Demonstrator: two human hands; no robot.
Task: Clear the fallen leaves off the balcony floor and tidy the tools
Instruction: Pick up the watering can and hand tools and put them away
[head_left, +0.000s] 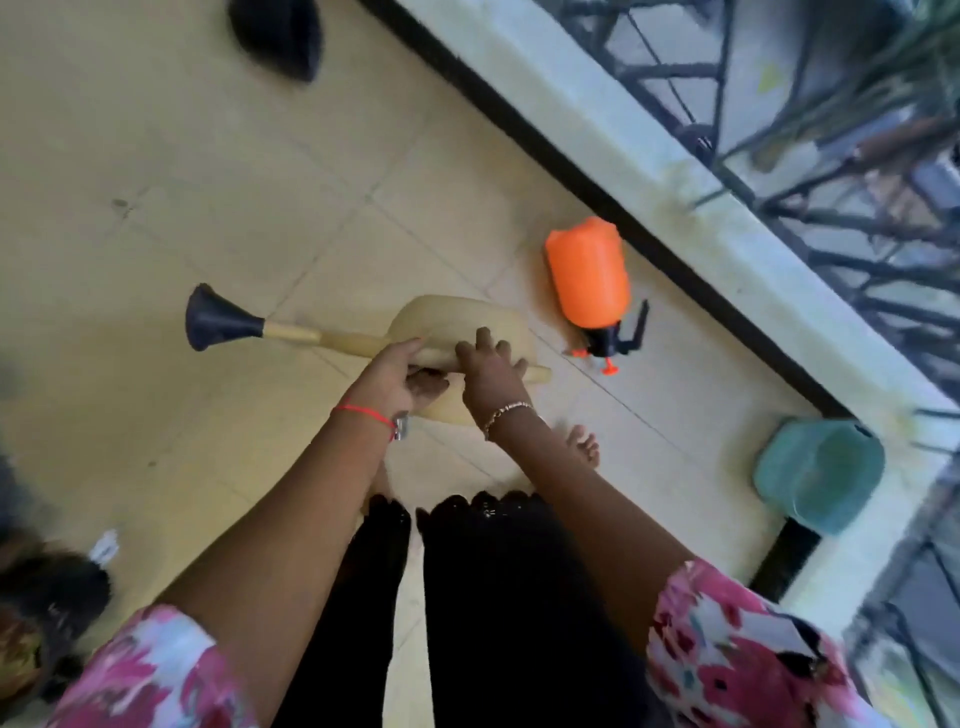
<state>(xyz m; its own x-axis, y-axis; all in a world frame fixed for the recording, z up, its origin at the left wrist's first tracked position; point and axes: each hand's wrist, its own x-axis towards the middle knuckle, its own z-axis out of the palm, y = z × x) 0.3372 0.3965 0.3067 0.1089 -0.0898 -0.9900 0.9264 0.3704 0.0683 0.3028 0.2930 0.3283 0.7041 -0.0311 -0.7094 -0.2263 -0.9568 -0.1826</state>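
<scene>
1. The person stands on the tiled balcony floor (208, 182) and holds a beige watering can (457, 322) out in front of the body, above the tiles.
2. The can's spout points left and ends in a black rose (218, 325). Its handle end sticks out to the right of the hands.
3. The left hand (387, 382), which has a red thread (363, 413) round its wrist, grips the can where the spout meets the body. The thumb lies on top and the fingers curl underneath.
4. The right hand (493, 374), which has a gold chain (506, 413) at its wrist, lies on top of the can's body with the fingers spread. It seems to rest there rather than wrap round, though the blur makes this hard to judge.
5. An orange sprayer bottle (589, 275) lies on its side on the floor, to the right of the can and farther off. It is just beside the dark foot of the low parapet (623, 171), and its black pump head points toward the near side.
6. A teal tub (821, 475) sits at the right, against the corner of the parapet.
7. A black object (278, 36) sits on the floor at the far left, too blurred to name.
8. A bare foot (584, 447) shows below the right wrist.
</scene>
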